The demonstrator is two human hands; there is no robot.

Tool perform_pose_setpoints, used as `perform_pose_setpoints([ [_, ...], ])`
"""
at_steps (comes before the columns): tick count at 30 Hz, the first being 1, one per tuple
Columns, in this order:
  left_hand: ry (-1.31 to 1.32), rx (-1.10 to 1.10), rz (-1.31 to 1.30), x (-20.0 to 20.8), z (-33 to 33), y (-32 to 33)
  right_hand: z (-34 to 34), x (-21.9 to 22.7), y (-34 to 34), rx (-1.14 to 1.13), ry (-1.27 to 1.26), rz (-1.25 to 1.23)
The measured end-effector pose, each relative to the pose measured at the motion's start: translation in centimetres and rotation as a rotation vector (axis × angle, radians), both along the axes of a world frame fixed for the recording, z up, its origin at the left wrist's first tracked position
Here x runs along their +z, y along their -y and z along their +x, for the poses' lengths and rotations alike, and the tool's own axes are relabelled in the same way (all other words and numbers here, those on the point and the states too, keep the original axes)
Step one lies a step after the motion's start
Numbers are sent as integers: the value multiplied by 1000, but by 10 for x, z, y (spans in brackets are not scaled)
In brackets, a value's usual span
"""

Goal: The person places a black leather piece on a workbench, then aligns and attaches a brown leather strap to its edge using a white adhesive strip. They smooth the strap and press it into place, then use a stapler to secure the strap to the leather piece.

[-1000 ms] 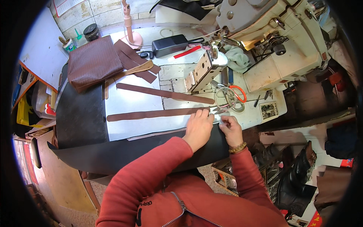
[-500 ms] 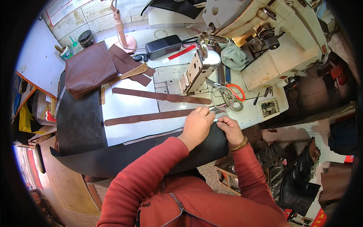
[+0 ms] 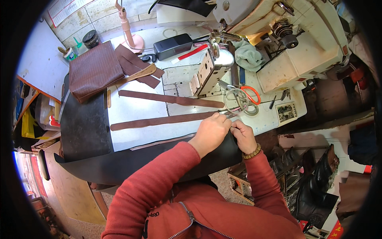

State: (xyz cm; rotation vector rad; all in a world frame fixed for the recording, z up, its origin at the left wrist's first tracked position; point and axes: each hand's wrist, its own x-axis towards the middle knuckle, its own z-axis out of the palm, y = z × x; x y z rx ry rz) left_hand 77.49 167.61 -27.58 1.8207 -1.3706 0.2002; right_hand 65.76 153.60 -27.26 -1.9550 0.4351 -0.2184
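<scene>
My left hand (image 3: 211, 133) and my right hand (image 3: 243, 138) are closed close together at the table's front edge, fingertips nearly touching. They pinch the right end of a narrow strip (image 3: 167, 142), dark with a pale pinkish face, which runs left along the edge; the fingers hide its end. Just behind lie two long brown leather strips (image 3: 167, 119) (image 3: 171, 98), the nearer one reaching my left fingers. Scissors with orange handles (image 3: 251, 95) and a clear ring-shaped item (image 3: 235, 100) lie beyond my right hand. A black sheet (image 3: 159, 163) hangs over the front edge.
A sewing machine (image 3: 294, 59) takes up the back right, its arm (image 3: 209, 75) over the table. At left rest a brown textured leather piece (image 3: 95, 71) and brown scraps (image 3: 137, 65). Behind are a black box (image 3: 173, 46) and pink stand (image 3: 133, 42). Black boots (image 3: 314, 195) stand lower right.
My two hands have come closer together, the left shifting slightly right and the pale bit between them now hidden. The view has shifted a little; the leather strips keep their places.
</scene>
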Motion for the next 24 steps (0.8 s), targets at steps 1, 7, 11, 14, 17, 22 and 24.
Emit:
perform_pose_setpoints([
  [1,-2,-5,11,0,0,0,0,0,-1,4,8,-2],
  [7,-72,-33,39,-4,0,0,-2,-2,-2,-1,18,66],
  [11,-141,-77,44,-7,4,0,-4,-3,-1,-12,9,151],
  [14,-168,-82,53,-7,4,0,-4,-4,-1,-14,-2,171],
  [17,-178,-82,89,-5,4,-1,-4,-5,0,-21,-11,176],
  [22,-243,-92,88,-4,6,-1,-4,-6,0,-18,-4,159],
  [24,-282,-92,104,-4,7,0,-4,-5,-1,-17,13,147],
])
